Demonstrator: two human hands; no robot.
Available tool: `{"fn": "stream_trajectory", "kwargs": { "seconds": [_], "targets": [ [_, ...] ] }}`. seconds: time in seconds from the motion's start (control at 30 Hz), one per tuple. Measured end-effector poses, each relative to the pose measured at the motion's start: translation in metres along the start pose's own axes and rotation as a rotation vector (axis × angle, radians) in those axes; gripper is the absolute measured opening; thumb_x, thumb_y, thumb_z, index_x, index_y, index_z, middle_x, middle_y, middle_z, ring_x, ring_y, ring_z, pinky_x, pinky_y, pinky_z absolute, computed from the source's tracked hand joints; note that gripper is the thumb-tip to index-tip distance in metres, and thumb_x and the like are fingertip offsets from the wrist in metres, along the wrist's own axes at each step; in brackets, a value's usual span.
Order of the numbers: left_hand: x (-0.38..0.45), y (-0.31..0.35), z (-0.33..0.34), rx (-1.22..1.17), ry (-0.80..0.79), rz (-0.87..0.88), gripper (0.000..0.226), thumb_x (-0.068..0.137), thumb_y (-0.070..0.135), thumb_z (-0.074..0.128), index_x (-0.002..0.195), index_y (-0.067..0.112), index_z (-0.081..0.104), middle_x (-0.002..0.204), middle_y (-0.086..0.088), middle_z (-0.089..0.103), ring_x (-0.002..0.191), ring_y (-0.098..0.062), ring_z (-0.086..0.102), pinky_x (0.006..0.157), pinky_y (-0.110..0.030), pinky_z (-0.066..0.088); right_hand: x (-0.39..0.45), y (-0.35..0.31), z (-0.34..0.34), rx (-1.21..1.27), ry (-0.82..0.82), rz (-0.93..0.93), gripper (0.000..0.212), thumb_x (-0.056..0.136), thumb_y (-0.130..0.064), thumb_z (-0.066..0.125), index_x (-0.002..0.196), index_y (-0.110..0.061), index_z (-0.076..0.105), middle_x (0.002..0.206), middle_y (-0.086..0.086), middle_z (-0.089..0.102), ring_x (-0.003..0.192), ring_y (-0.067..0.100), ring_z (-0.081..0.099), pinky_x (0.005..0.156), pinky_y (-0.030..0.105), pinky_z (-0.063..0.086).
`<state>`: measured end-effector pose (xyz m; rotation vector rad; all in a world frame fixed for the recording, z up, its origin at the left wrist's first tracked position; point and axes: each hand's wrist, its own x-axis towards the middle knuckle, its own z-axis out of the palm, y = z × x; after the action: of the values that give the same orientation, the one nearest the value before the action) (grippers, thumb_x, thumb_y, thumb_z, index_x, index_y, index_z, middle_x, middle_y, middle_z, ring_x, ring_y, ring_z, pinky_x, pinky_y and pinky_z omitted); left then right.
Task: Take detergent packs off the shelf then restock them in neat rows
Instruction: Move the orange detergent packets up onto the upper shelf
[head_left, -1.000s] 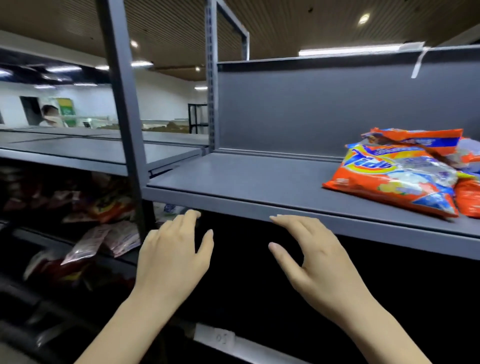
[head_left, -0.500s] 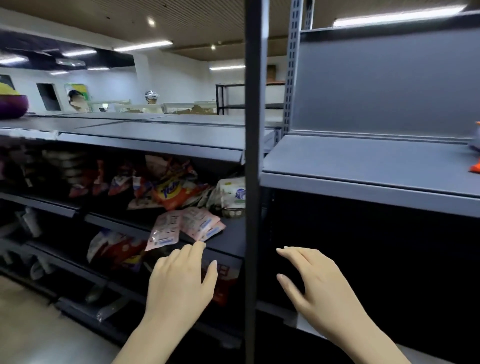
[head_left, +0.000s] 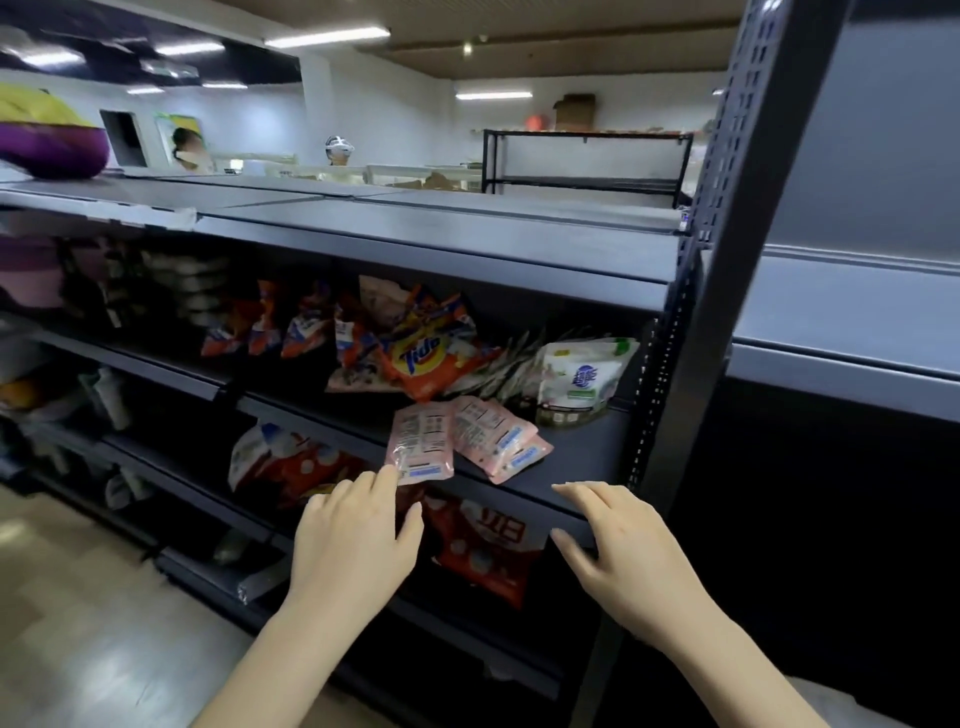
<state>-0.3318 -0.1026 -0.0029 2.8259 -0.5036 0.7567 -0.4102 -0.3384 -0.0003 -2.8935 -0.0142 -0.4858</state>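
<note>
Pink detergent packs (head_left: 422, 441) lie flat near the front edge of a dark grey shelf (head_left: 561, 467). Behind them an orange Tide bag (head_left: 426, 358) leans among other bags, with a white-green pouch (head_left: 582, 382) standing to its right. My left hand (head_left: 353, 540) hovers just below the front pink pack with straight fingers, its fingertips close to the pack's lower corner. My right hand (head_left: 618, 551) is spread at the shelf's front edge, holding nothing. Red bags (head_left: 483, 545) sit on the shelf below, partly hidden by my left hand.
A thick dark upright post (head_left: 727, 291) divides this bay from the bare grey shelf (head_left: 852, 322) on the right. More orange bags (head_left: 270, 327) stand further left. A purple-yellow object (head_left: 47, 140) rests on the top shelf. People stand in the background.
The view has swung left, from the right bay with its Tide bags to the left bay. Both hands now sit near the pink packs' shelf edge, still holding nothing.
</note>
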Motion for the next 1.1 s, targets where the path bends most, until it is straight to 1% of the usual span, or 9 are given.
{"fn": "stream_trajectory", "kwargs": {
  "seconds": [0.17, 0.27, 0.33, 0.43, 0.5, 0.63, 0.8, 0.93, 1.1],
  "targets": [
    [0.037, -0.035, 0.031, 0.020, 0.002, 0.045, 0.026, 0.070, 0.034, 0.076, 0.083, 0.015, 0.063, 0.061, 0.007, 0.060, 0.055, -0.016, 0.059, 0.051, -0.029, 0.043, 0.047, -0.011, 0.029, -0.017, -0.035, 0.025, 0.043, 0.096, -0.046, 0.042, 0.137, -0.033, 0.038, 0.133, -0.015, 0.047, 0.123, 0.010, 0.043, 0.098, 0.026, 0.034],
    [0.062, -0.054, 0.051, 0.020, -0.037, 0.055, 0.025, 0.072, 0.036, 0.073, 0.083, 0.016, 0.063, 0.063, 0.006, 0.061, 0.058, -0.017, 0.061, 0.052, -0.029, 0.043, 0.078, -0.013, 0.047, -0.023, -0.035, 0.079, 0.042, 0.095, -0.043, 0.045, 0.135, -0.030, 0.043, 0.132, -0.012, 0.050, 0.122, 0.014, 0.046, 0.094, 0.028, 0.037],
    [0.079, -0.063, 0.062, -0.001, -0.059, 0.033, 0.027, 0.081, 0.041, 0.063, 0.094, 0.017, 0.063, 0.076, 0.005, 0.066, 0.072, -0.018, 0.064, 0.061, -0.032, 0.045, 0.098, -0.015, 0.057, 0.007, -0.030, 0.115, 0.041, 0.093, -0.040, 0.050, 0.132, -0.027, 0.049, 0.132, -0.009, 0.054, 0.122, 0.016, 0.048, 0.096, 0.030, 0.038],
    [0.103, -0.074, 0.073, -0.052, -0.068, 0.019, 0.036, 0.090, 0.046, 0.048, 0.114, 0.020, 0.055, 0.101, 0.006, 0.066, 0.096, -0.017, 0.061, 0.079, -0.033, 0.042, 0.126, -0.016, 0.068, -0.004, -0.054, 0.133, 0.042, 0.093, -0.039, 0.049, 0.133, -0.028, 0.048, 0.134, -0.008, 0.052, 0.125, 0.016, 0.045, 0.099, 0.031, 0.036],
    [0.113, -0.082, 0.081, -0.069, -0.070, 0.024, 0.040, 0.092, 0.047, 0.042, 0.122, 0.022, 0.050, 0.110, 0.007, 0.063, 0.104, -0.015, 0.058, 0.085, -0.031, 0.041, 0.139, -0.016, 0.072, -0.014, -0.068, 0.150, 0.043, 0.093, -0.039, 0.048, 0.136, -0.029, 0.045, 0.137, -0.009, 0.048, 0.126, 0.016, 0.043, 0.100, 0.030, 0.035],
    [0.131, -0.098, 0.096, -0.074, -0.088, 0.048, 0.040, 0.093, 0.046, 0.041, 0.123, 0.022, 0.050, 0.109, 0.007, 0.063, 0.103, -0.014, 0.059, 0.085, -0.030, 0.041, 0.158, -0.021, 0.078, -0.030, -0.085, 0.183, 0.044, 0.095, -0.039, 0.045, 0.138, -0.031, 0.041, 0.139, -0.011, 0.045, 0.128, 0.012, 0.040, 0.099, 0.027, 0.032],
    [0.167, -0.123, 0.107, -0.084, -0.115, 0.075, 0.041, 0.094, 0.045, 0.040, 0.125, 0.019, 0.049, 0.109, 0.005, 0.063, 0.102, -0.016, 0.059, 0.084, -0.033, 0.042, 0.186, -0.036, 0.085, -0.054, -0.074, 0.228, 0.046, 0.095, -0.038, 0.045, 0.140, -0.029, 0.038, 0.139, -0.008, 0.044, 0.128, 0.015, 0.040, 0.099, 0.029, 0.032],
    [0.201, -0.146, 0.119, -0.077, -0.163, 0.113, 0.039, 0.094, 0.045, 0.039, 0.118, 0.017, 0.050, 0.110, 0.001, 0.062, 0.102, -0.019, 0.058, 0.083, -0.033, 0.041, 0.214, -0.054, 0.099, -0.058, -0.041, 0.262, 0.046, 0.095, -0.040, 0.046, 0.140, -0.029, 0.040, 0.142, -0.006, 0.045, 0.131, 0.015, 0.038, 0.101, 0.029, 0.033],
    [0.246, -0.187, 0.150, -0.172, -0.292, 0.085, 0.037, 0.090, 0.040, 0.047, 0.117, 0.015, 0.052, 0.112, -0.006, 0.061, 0.103, -0.026, 0.056, 0.084, -0.034, 0.043, 0.260, -0.082, 0.120, 0.006, -0.034, 0.347, 0.043, 0.094, -0.041, 0.048, 0.136, -0.030, 0.045, 0.137, -0.005, 0.051, 0.122, 0.018, 0.048, 0.096, 0.028, 0.040]
  ]
}}
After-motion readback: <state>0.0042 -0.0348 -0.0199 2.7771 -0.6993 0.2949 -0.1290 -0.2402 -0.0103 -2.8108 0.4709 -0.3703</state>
